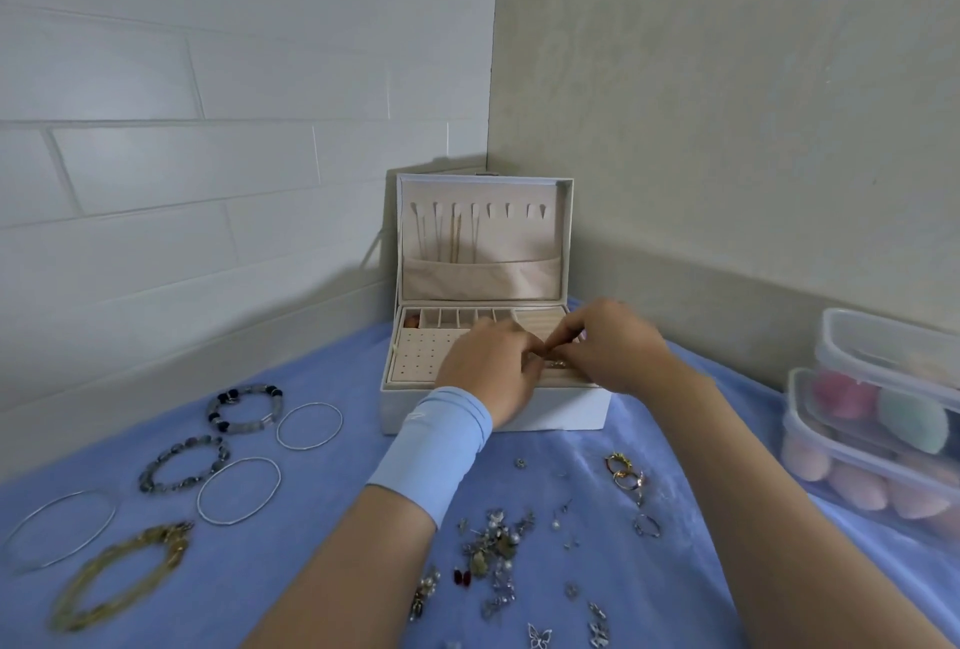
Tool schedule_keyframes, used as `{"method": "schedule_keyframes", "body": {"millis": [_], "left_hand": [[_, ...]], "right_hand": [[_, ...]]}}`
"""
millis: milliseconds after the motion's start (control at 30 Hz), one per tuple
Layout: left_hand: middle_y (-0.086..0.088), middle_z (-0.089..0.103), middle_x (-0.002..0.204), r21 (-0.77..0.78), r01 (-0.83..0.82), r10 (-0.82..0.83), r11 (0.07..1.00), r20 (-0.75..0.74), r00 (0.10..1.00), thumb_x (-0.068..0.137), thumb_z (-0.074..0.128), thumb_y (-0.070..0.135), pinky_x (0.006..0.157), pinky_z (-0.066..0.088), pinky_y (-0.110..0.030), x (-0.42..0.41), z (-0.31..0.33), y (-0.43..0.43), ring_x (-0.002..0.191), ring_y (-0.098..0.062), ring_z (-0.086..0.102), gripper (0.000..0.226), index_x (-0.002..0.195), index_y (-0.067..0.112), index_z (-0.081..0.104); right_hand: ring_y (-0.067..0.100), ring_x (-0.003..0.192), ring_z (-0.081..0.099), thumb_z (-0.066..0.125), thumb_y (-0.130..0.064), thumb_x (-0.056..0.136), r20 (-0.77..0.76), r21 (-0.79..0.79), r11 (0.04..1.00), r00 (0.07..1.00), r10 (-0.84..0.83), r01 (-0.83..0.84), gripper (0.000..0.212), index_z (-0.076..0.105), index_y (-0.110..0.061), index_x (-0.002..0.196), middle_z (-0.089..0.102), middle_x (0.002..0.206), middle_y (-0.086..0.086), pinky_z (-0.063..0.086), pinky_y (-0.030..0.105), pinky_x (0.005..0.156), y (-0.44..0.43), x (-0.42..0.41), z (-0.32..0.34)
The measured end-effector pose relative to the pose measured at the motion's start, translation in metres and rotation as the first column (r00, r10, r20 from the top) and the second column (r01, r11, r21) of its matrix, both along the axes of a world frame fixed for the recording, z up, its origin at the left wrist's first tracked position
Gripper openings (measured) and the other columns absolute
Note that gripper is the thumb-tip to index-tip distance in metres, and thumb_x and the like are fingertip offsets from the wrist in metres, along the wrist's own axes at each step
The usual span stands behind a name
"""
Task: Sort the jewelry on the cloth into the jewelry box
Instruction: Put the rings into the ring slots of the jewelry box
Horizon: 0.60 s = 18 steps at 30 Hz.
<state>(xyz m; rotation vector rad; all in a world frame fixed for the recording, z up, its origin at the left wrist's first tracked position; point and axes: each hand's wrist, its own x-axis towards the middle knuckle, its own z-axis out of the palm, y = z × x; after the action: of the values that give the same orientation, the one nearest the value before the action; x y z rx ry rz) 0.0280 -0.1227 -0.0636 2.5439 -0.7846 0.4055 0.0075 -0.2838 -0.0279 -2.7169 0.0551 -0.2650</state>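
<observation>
The white jewelry box [558,412] stands open at the back of the blue cloth [322,534]; thin necklaces [453,235] hang in its lid. My left hand [485,370] and my right hand [610,347] meet fingertip to fingertip over the box's ring rolls. A small gold ring [559,363] shows just under the fingertips, and my right hand pinches at it. How my left fingers hold is unclear. On the cloth lie beaded bracelets [244,409], thin bangles [310,426], a gold chain bracelet [119,575], a pile of earrings [493,544] and loose rings [626,472].
Two stacked clear plastic containers [883,419] holding coloured sponges sit at the right edge of the cloth. Walls close the corner right behind the box. The earring board [415,354] with its rows of holes fills the box's front left part.
</observation>
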Motion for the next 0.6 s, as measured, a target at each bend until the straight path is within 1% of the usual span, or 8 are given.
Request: {"method": "schedule_keyframes", "body": {"millis": [100, 233, 333, 400, 467, 500, 567, 600], "left_hand": [[0.003, 0.058, 0.129, 0.049, 0.014, -0.014, 0.999, -0.002, 1.000, 0.102, 0.044, 0.035, 0.102, 0.038, -0.040, 0.001, -0.002, 0.000, 0.122, -0.022, 0.044, 0.033, 0.126, 0.029, 0.066], [0.003, 0.053, 0.134, 0.115, -0.009, 0.009, 0.993, 0.000, 1.000, 0.103, 0.038, 0.039, 0.103, 0.036, -0.038, -0.001, -0.004, -0.003, 0.125, -0.022, 0.040, 0.036, 0.130, 0.031, 0.060], [0.002, 0.049, 0.135, 0.090, -0.006, 0.004, 0.996, 0.017, 1.000, 0.101, 0.042, 0.039, 0.102, 0.034, -0.035, -0.007, -0.002, -0.003, 0.126, -0.021, 0.038, 0.036, 0.133, 0.028, 0.055], [0.004, 0.050, 0.132, 0.068, -0.008, 0.001, 0.998, 0.093, 0.996, 0.098, 0.050, 0.036, 0.101, 0.032, -0.033, -0.014, 0.003, -0.003, 0.124, -0.021, 0.040, 0.035, 0.132, 0.026, 0.053], [0.006, 0.056, 0.121, 0.032, 0.029, -0.035, 0.999, 0.183, 0.983, 0.094, 0.057, 0.030, 0.096, 0.036, -0.034, -0.025, 0.009, -0.005, 0.114, -0.020, 0.048, 0.028, 0.122, 0.025, 0.055], [0.007, 0.058, 0.114, 0.007, 0.070, -0.070, 0.998, 0.188, 0.980, 0.092, 0.058, 0.027, 0.091, 0.041, -0.035, -0.032, 0.012, -0.007, 0.106, -0.020, 0.053, 0.023, 0.115, 0.024, 0.056], [0.009, 0.060, 0.103, -0.021, 0.141, -0.138, 0.990, 0.100, 0.985, 0.091, 0.058, 0.025, 0.080, 0.047, -0.036, -0.046, 0.017, -0.010, 0.090, -0.018, 0.056, 0.014, 0.105, 0.024, 0.056], [0.010, 0.061, 0.100, -0.005, 0.157, -0.156, 0.988, 0.038, 0.987, 0.091, 0.058, 0.025, 0.077, 0.048, -0.036, -0.051, 0.018, -0.013, 0.087, -0.018, 0.057, 0.011, 0.102, 0.025, 0.056]], "right_hand": [[0.001, 0.064, 0.053, 0.068, -0.030, 0.089, -0.016, -0.010, 1.000, 1.000, 0.007, -0.007, 0.019, 0.071, -0.043, 0.075, 0.059, 0.067, -0.019, 0.036, 0.020, 0.054, -0.005, 0.000, -0.001], [-0.002, 0.066, 0.052, 0.065, -0.029, 0.092, -0.014, -0.001, 1.000, 1.000, 0.014, -0.014, 0.015, 0.077, -0.038, 0.089, 0.059, 0.071, -0.023, 0.033, 0.018, 0.054, -0.005, -0.004, -0.004], [-0.007, 0.067, 0.050, 0.063, -0.029, 0.093, 0.081, 0.035, 0.999, 0.997, -0.004, 0.001, 0.015, 0.076, -0.037, 0.095, 0.062, 0.079, -0.025, 0.032, 0.014, 0.056, -0.008, -0.012, -0.008], [-0.006, 0.066, 0.053, 0.064, -0.028, 0.092, 0.146, 0.091, 0.996, 0.989, -0.023, 0.010, 0.014, 0.076, -0.036, 0.093, 0.068, 0.085, -0.021, 0.036, 0.014, 0.058, -0.014, -0.020, -0.008], [-0.002, 0.064, 0.056, 0.067, -0.027, 0.091, 0.107, 0.110, 0.994, 0.994, 0.008, -0.019, 0.013, 0.076, -0.036, 0.087, 0.069, 0.081, -0.019, 0.040, 0.016, 0.059, -0.022, -0.032, -0.006], [-0.003, 0.063, 0.057, 0.069, -0.027, 0.090, 0.067, 0.111, 0.993, 0.997, 0.038, -0.045, 0.013, 0.075, -0.037, 0.083, 0.069, 0.079, -0.018, 0.040, 0.016, 0.059, -0.025, -0.038, -0.006], [-0.009, 0.059, 0.055, 0.073, -0.028, 0.088, 0.042, 0.091, 0.993, 0.996, 0.074, -0.077, 0.015, 0.073, -0.039, 0.078, 0.068, 0.078, -0.018, 0.037, 0.016, 0.057, -0.030, -0.048, -0.006], [-0.008, 0.059, 0.055, 0.073, -0.029, 0.087, 0.063, 0.065, 0.995, 0.995, 0.074, -0.078, 0.016, 0.072, -0.041, 0.076, 0.068, 0.080, -0.018, 0.037, 0.018, 0.059, -0.031, -0.052, -0.005]]}}
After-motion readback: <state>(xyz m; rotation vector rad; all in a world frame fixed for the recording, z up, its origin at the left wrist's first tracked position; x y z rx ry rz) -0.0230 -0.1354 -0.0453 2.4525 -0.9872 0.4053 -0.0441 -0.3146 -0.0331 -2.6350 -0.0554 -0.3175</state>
